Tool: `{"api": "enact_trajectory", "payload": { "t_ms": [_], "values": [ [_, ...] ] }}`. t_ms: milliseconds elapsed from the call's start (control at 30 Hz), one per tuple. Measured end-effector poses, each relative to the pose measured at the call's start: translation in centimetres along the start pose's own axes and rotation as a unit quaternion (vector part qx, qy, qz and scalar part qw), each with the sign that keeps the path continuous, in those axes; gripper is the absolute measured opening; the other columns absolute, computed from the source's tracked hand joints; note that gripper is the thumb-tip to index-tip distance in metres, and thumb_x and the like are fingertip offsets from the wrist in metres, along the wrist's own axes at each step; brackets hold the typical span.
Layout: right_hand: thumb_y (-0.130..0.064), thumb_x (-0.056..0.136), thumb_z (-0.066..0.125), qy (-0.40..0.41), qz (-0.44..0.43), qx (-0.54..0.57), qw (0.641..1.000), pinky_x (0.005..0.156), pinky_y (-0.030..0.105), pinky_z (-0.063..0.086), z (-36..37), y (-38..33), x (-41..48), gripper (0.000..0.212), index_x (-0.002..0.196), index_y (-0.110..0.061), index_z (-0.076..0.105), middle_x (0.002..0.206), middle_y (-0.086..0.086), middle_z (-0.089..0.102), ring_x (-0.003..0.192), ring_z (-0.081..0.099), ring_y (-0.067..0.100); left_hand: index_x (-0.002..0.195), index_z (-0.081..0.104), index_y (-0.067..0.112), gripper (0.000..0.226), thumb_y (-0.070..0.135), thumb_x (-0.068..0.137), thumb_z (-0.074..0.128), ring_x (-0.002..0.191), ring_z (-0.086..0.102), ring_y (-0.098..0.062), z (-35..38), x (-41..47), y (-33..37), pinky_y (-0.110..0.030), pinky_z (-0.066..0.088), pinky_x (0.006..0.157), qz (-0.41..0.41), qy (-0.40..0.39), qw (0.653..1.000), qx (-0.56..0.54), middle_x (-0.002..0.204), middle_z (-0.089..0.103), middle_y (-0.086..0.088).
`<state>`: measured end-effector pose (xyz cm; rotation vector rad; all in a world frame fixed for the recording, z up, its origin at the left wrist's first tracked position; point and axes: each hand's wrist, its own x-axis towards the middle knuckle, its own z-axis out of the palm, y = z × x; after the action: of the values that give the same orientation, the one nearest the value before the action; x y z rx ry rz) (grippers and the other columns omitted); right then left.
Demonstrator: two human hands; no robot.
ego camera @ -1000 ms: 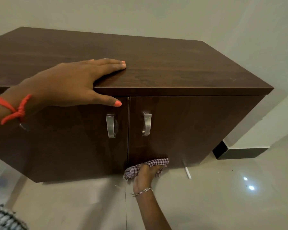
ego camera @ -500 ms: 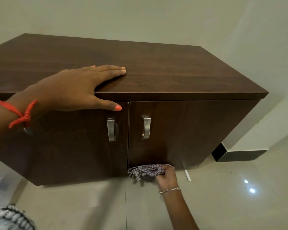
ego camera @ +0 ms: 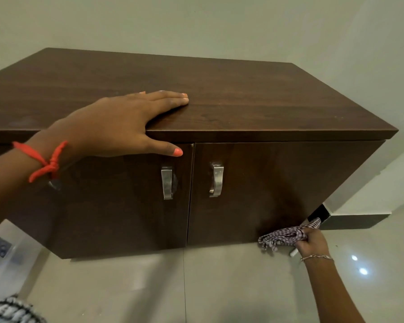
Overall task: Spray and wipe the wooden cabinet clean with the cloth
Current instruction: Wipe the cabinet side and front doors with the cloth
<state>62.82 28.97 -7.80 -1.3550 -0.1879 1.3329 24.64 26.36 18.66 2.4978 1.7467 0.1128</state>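
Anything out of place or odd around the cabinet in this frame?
A white stick-like scrap lies on the floor by the right hand, below the right door of the cabinet. It looks like stray litter; what it is I cannot tell. Nothing spilled or damaged shows.

The dark, glossy wooden cabinet (ego camera: 254, 106) stood shut; the checked cloth (ego camera: 281, 236), bunched, lay at five o'clock on its front, apparently touching the bottom edge.

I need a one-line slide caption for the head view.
Left hand rests flat on the wooden cabinet while the right hand holds a checked cloth against the lower corner of the right door.
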Motion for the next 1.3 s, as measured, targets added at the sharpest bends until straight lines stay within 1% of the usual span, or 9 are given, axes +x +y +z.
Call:
{"api": "enact_trajectory", "payload": {
  "t_ms": [100,233,467,667,933,1000,1067,1167,1300],
  "values": [
    [0.011,0.085,0.040,0.061,-0.041,-0.019,0.997,0.063,0.020,0.040,1.0,0.8,0.2,0.037,0.061,-0.017,0.046,0.080,0.012,0.050,0.056,0.048,0.007,0.137,-0.002,0.055,0.098,0.088,0.049,0.025,0.140,0.011,-0.016,0.0,0.0,0.1,-0.046,0.024,0.107,0.001,-0.001,1.000,-0.003,0.135,-0.002,0.037],
    [0.012,0.085,0.033,0.093,-0.079,0.007,0.992,0.042,0.016,0.045,3.9,1.9,-1.4,0.029,0.078,-0.013,0.044,0.073,0.003,0.043,0.060,0.044,0.014,0.138,-0.001,0.054,0.099,0.087,0.049,0.026,0.141,0.010,-0.016,-0.1,-0.2,0.3,-0.047,0.023,0.108,0.000,0.000,1.000,-0.005,0.134,-0.003,0.036],
    [0.022,0.073,0.026,-0.001,-0.073,0.106,0.992,0.056,0.032,0.051,8.2,3.0,-6.3,0.047,0.105,-0.006,0.045,0.075,0.007,0.044,0.066,0.047,0.020,0.139,-0.002,0.051,0.099,0.087,0.051,0.024,0.141,0.011,-0.019,-0.1,-0.1,0.1,-0.047,0.025,0.107,0.004,-0.003,1.000,0.006,0.135,-0.003,0.036],
    [0.024,0.074,0.028,-0.073,-0.067,0.104,0.990,0.072,0.035,0.050,10.3,2.7,-13.3,0.068,0.131,-0.010,0.042,0.107,0.011,0.054,0.085,0.054,0.023,0.140,-0.003,0.048,0.095,0.087,0.062,0.035,0.141,0.009,-0.022,-0.1,-0.1,0.3,-0.047,0.023,0.108,-0.007,-0.014,1.000,0.009,0.146,-0.001,0.029],
    [-0.005,0.069,0.058,-0.194,0.103,0.197,0.955,0.057,0.044,0.058,6.7,2.7,-19.7,0.053,0.121,0.000,0.049,0.106,0.021,0.066,0.088,0.067,0.038,0.143,0.001,0.042,0.091,0.072,0.068,0.042,0.141,0.007,-0.022,-0.5,-0.6,1.0,-0.045,0.022,0.108,-0.014,-0.012,1.000,0.005,0.152,0.003,0.021],
    [-0.007,0.051,0.079,-0.211,0.106,0.208,0.949,0.058,0.045,0.058,6.8,2.8,-20.9,0.071,0.116,0.002,0.051,0.098,0.021,0.070,0.082,0.070,0.034,0.144,0.002,0.039,0.088,0.067,0.074,0.048,0.141,0.006,-0.021,-0.7,-0.7,1.2,-0.043,0.020,0.109,-0.011,-0.005,1.000,0.007,0.153,0.004,0.019],
    [-0.005,0.042,0.086,-0.188,0.082,0.133,0.970,0.063,0.044,0.059,7.2,2.6,-21.6,0.085,0.118,-0.002,0.049,0.103,0.018,0.069,0.089,0.068,0.036,0.144,0.003,0.038,0.087,0.064,0.076,0.051,0.141,0.006,-0.021,-0.8,-0.9,1.2,-0.042,0.018,0.110,-0.007,-0.002,1.000,-0.001,0.153,0.004,0.018],
    [-0.002,0.072,0.067,-0.094,-0.041,-0.062,0.993,0.070,0.038,0.050,8.3,1.5,-22.9,0.061,0.129,-0.009,0.046,0.115,0.012,0.060,0.098,0.057,0.032,0.145,0.006,0.037,0.087,0.063,0.076,0.052,0.141,0.006,-0.022,-0.8,-0.9,1.1,-0.043,0.018,0.110,-0.006,0.001,1.000,-0.011,0.153,0.005,0.019],
    [-0.006,0.081,0.063,-0.042,-0.217,-0.183,0.958,0.088,0.046,0.049,10.4,0.8,-26.2,0.053,0.131,-0.015,0.048,0.125,0.009,0.057,0.107,0.055,0.028,0.145,0.011,0.037,0.081,0.063,0.078,0.050,0.141,0.008,-0.020,-0.8,-1.0,0.8,-0.044,0.017,0.110,0.004,0.008,0.999,-0.047,0.153,0.008,0.019]
  ]
}}
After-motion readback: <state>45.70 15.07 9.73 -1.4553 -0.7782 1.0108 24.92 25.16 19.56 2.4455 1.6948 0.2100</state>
